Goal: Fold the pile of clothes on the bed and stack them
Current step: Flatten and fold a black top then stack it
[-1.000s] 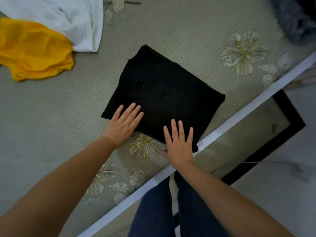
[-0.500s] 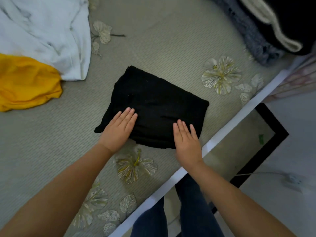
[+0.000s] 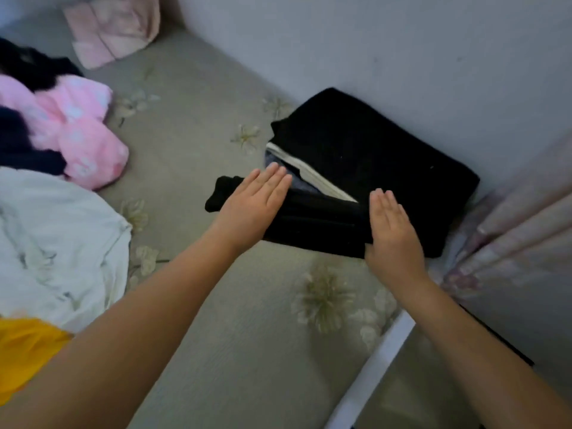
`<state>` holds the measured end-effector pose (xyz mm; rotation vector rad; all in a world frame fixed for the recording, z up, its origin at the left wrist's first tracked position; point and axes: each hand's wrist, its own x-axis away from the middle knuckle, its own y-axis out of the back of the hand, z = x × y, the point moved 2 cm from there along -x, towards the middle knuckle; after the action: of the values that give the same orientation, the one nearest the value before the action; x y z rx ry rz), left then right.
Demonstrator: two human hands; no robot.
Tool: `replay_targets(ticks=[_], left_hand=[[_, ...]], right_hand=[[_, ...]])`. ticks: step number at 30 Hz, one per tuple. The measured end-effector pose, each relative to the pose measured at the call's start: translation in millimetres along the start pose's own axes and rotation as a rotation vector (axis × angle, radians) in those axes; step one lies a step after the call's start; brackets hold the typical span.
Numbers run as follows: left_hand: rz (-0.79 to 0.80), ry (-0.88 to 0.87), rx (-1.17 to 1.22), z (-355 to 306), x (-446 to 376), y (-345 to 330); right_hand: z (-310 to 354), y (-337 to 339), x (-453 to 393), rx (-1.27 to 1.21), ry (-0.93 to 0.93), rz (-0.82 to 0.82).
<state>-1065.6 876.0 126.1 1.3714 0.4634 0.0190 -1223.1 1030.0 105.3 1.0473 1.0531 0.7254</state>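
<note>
Near the bed's (image 3: 247, 351) right edge, both forearms reach forward. Left hand (image 3: 252, 205) lies flat, fingers (image 3: 272, 178) straight and together, pressing the left end of a folded black garment (image 3: 312, 221). Right hand (image 3: 391, 230) lies flat on its right end, fingers straight and close together. Just beyond, touching it, a stack of folded clothes (image 3: 371, 150) sits against the wall (image 3: 402, 41). Unfolded clothes (image 3: 55, 243) lie along the left edge.

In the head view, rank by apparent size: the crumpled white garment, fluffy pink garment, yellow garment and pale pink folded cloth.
1. Crumpled white garment
2. Fluffy pink garment
3. Yellow garment and pale pink folded cloth: look alike; the yellow is cropped and nearer, so unranked.
</note>
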Motion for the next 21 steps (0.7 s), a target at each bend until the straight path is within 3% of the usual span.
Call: replay_targets(ticks=[5, 9, 10, 12, 15, 17, 21], left_hand=[[-0.256, -0.067, -0.108, 22, -170, 2], [-0.362, -0.053, -0.174, 34, -243, -30], [-0.316, -0.031, -0.199, 33, -249, -46], [0.004, 0.072, -0.232, 26, -250, -80], [0.564, 0.192, -0.132, 5, -227, -138], [0.676, 0.145, -0.039, -17, -211, -167], [0.691, 0.157, 0.092, -38, -192, -204]], right_hand=[[-92, 45, -114, 0.087, -0.036, -0.231], [-132, 37, -155, 0.145, -0.071, -0.343], [-139, 19, -155, 0.153, -0.081, -0.32], [-142, -17, -149, 0.176, -0.122, -0.163], [-140, -80, -129, 0.111, -0.175, 0.312], [-144, -121, -104, 0.027, -0.227, 0.581], [-151, -160, -83, 0.141, -0.185, 0.458]])
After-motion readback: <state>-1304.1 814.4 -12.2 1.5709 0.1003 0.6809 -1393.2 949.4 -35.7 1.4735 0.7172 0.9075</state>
